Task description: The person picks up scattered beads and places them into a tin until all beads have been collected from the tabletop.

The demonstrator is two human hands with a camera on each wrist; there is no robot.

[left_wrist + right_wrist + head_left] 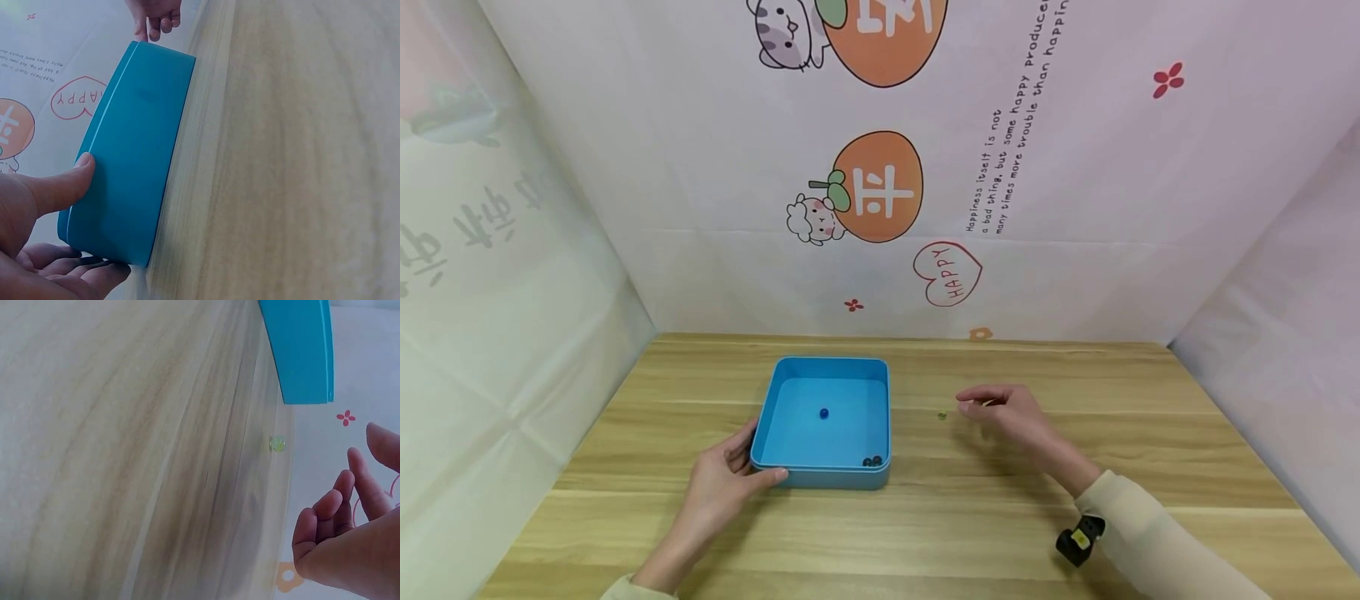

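Observation:
A square blue plastic box (823, 479) with low walls stands on the table. My left hand (718, 479) grips its near left corner, thumb on the front wall and fingers along the left side. Inside are a dark blue marble (823, 413) near the middle and a few dark marbles (872, 462) in the near right corner. To the right of the box, a small clear green marble (277, 444) lies on the wood. Close by on its right, my right hand (1006, 412) hovers above the table with loosely bent fingers and holds nothing.
The wooden table (1000, 533) meets a white printed cloth (737, 283) at its back edge, and more cloth hangs at both sides. A black wrist camera (1078, 540) sits by the right sleeve.

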